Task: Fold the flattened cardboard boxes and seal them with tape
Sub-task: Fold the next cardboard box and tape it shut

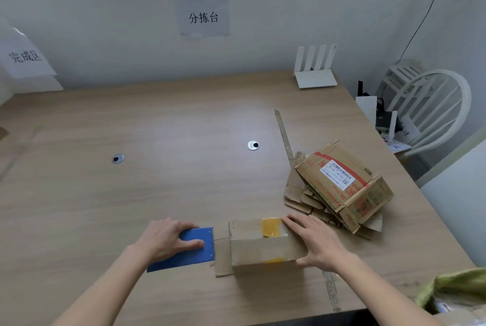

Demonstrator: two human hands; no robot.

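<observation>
Head view, right hand (pixel 317 242) flat on box (pixel 259 245)

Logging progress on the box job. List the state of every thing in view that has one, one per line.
Small brown cardboard box: folded up, yellow tape on top, left flap out flat.
Stack of flattened cardboard boxes: unfolded.
Blue tape dispenser: on the table, gripped.
Left hand: gripping the dispenser.
Right hand: flat on the box.

Left hand (pixel 168 240) on blue tool (pixel 196 249), right hand (pixel 314 241) on small cardboard box (pixel 259 245).
</observation>
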